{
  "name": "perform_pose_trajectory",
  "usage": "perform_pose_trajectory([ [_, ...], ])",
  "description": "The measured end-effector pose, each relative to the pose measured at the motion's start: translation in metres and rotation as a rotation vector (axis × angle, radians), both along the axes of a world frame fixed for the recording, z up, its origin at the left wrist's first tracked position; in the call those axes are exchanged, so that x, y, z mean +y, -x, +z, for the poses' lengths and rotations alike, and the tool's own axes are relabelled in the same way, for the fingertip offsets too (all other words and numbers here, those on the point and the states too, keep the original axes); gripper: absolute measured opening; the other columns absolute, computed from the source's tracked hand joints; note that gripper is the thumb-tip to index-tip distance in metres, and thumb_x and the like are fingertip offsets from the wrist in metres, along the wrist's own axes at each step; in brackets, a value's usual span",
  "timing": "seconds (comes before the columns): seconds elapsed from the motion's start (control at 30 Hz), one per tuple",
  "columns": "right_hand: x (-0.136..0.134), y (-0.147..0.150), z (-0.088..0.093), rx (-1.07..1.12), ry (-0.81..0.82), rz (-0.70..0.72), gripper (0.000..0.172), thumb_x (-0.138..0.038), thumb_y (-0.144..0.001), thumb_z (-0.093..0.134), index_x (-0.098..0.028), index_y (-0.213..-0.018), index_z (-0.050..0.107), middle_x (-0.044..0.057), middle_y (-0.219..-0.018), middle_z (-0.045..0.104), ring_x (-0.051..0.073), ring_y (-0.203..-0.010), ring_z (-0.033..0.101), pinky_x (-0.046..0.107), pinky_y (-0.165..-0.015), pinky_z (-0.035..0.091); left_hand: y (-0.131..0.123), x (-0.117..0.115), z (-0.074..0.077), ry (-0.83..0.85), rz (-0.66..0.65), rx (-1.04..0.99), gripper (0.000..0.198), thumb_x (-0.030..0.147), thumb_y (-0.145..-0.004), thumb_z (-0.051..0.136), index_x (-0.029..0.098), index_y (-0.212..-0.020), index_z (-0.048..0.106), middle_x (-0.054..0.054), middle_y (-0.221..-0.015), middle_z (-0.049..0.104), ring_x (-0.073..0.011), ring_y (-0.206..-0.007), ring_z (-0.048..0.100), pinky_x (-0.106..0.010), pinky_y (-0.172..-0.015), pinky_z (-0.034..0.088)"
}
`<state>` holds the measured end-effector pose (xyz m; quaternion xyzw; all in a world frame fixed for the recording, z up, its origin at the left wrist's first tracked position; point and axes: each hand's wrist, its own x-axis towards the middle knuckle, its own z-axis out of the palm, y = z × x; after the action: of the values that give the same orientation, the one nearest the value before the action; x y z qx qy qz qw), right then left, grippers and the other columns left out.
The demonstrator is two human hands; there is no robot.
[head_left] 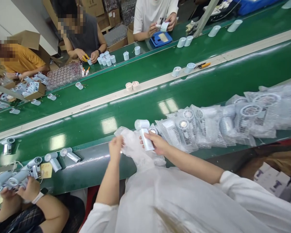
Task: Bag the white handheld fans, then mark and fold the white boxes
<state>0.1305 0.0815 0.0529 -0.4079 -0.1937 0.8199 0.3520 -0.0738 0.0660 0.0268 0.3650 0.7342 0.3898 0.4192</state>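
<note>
Plastic bag (pixel 129 139), clear and soft, is pinched in my left hand (pixel 115 147); my right hand (pixel 157 142) grips a pale-blue two-tube appliance (pixel 147 144). Likely bagging; next needs its mouth wide.

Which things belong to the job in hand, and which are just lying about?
Likely the job:
hair dryer, in right hand
plastic bag, in left hand
bagged hair dryers

Seemingly lying about:
orange-handled pliers
two pink cylinders

Beyond the left hand (pixel 116 148), open belt (pixel 135 108) runs to the rail (pixel 104 99). Right of the right hand (pixel 157 142), bags (pixel 191 126) block the way; left of the left hand, a gap ends at units (pixel 72 156).
</note>
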Motion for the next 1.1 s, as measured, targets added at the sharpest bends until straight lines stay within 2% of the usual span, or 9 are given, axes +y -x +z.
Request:
perform_pose_trajectory([
  [0.07,-0.002,-0.008,-0.007,0.039,0.04,0.075,0.039,-0.038,-0.076,0.071,-0.021,-0.105,0.051,0.004,-0.098,0.064,0.013,-0.073,0.062,0.024,-0.056,0.052,0.028,0.039,-0.014,0.082,0.174,0.184,0.039,0.053,-0.075,0.06,0.015,-0.073,0.064,-0.002,-0.057,0.059,-0.0155,-0.059,0.056,-0.026,-0.057,0.045],
  [0.23,-0.01,0.001,-0.045,-0.245,-0.187,0.404,0.045,-0.03,-0.073,0.067,-0.02,-0.114,0.051,0.006,-0.101,0.063,0.021,-0.09,0.061,0.038,-0.077,0.054,0.063,0.086,-0.042,0.169,0.143,0.234,0.022,0.037,-0.07,0.067,0.015,-0.068,0.064,0.002,-0.047,0.051,-0.015,-0.054,0.053,-0.026,-0.055,0.044],
  [0.37,-0.016,0.005,-0.073,-0.559,-0.533,0.499,0.053,-0.021,-0.072,0.063,-0.014,-0.124,0.052,0.01,-0.116,0.06,0.026,-0.108,0.056,0.046,-0.101,0.041,0.114,0.064,-0.037,0.211,0.206,0.349,0.016,0.03,-0.075,0.058,0.015,-0.075,0.064,0.0,-0.053,0.053,-0.0182,-0.061,0.057,-0.03,-0.062,0.048],
  [0.53,-0.019,-0.002,-0.084,-0.549,-0.453,0.519,0.049,-0.026,-0.076,0.062,-0.014,-0.122,0.051,0.01,-0.115,0.061,0.026,-0.106,0.057,0.045,-0.098,0.043,0.165,0.0,-0.022,0.221,0.287,0.569,0.027,0.025,-0.07,0.065,0.012,-0.093,0.061,-0.015,-0.093,0.064,-0.0339,-0.108,0.056,-0.047,-0.094,0.043],
  [0.7,-0.009,0.0,-0.067,-0.392,-0.26,0.369,0.048,-0.037,-0.076,0.068,-0.018,-0.116,0.051,0.007,-0.107,0.062,0.023,-0.097,0.06,0.037,-0.08,0.051,0.105,-0.066,-0.047,0.128,0.093,0.559,0.031,0.039,-0.075,0.066,0.019,-0.097,0.059,-0.011,-0.106,0.062,-0.0254,-0.107,0.057,-0.038,-0.097,0.045],
  [0.77,-0.003,0.0,-0.054,-0.3,-0.164,0.353,0.052,-0.038,-0.073,0.072,-0.02,-0.118,0.051,0.006,-0.103,0.063,0.022,-0.093,0.062,0.031,-0.068,0.052,0.076,-0.08,-0.062,0.108,-0.07,0.482,0.034,0.036,-0.069,0.073,0.019,-0.095,0.06,-0.011,-0.105,0.063,-0.0276,-0.11,0.056,-0.041,-0.101,0.042],
  [0.87,0.003,-0.005,-0.03,-0.235,-0.073,0.365,0.051,-0.039,-0.07,0.077,-0.021,-0.113,0.055,0.004,-0.094,0.063,0.019,-0.086,0.064,0.025,-0.059,0.052,0.057,-0.084,-0.073,0.125,-0.085,0.427,0.016,0.024,-0.071,0.068,0.019,-0.085,0.062,-0.013,-0.101,0.065,-0.0303,-0.111,0.057,-0.045,-0.105,0.038],
  [1.0,-0.004,-0.013,-0.001,-0.125,-0.057,0.543,0.048,-0.055,-0.074,0.072,-0.016,-0.1,0.06,0.006,-0.089,0.064,0.015,-0.072,0.065,0.022,-0.051,0.05,0.061,-0.08,-0.054,0.114,-0.021,0.386,0.011,0.025,-0.079,0.058,0.019,-0.082,0.068,-0.012,-0.096,0.069,-0.0278,-0.099,0.064,-0.042,-0.097,0.045],
  [1.1,-0.018,-0.013,0.017,0.019,-0.063,0.717,0.07,-0.049,-0.072,0.077,-0.018,-0.128,0.047,0.004,-0.091,0.067,0.016,-0.071,0.068,0.024,-0.056,0.053,0.05,-0.077,-0.018,0.032,0.022,0.336,0.023,0.036,-0.082,0.057,0.02,-0.091,0.071,-0.01,-0.101,0.071,-0.0251,-0.099,0.064,-0.038,-0.094,0.046],
])
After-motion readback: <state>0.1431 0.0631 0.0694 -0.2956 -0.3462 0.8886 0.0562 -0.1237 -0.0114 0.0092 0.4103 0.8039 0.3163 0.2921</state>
